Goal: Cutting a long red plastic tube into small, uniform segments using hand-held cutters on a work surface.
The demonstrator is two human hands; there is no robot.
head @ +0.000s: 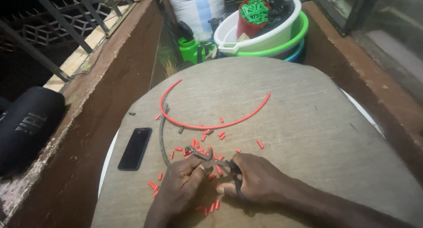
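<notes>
Your counter (pixel 308 122) is bare across its far and right half, with open room there; its left edge runs close along a brown ledge (pixel 114 91), and a phone (pixel 135 148) lies near that edge. Your left hand (pixel 178 186) pinches a short red piece, grip clenched. Your right hand (pixel 257 179) is closed on the scissors (pixel 216 162), blades over scattered red bits (pixel 198 144) below the red tube (pixel 211 126).

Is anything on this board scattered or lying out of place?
Yes. Many short red pieces lie scattered loose on the grey board, around the left hand and right hand holding scissors. Nothing looks damaged.
</notes>
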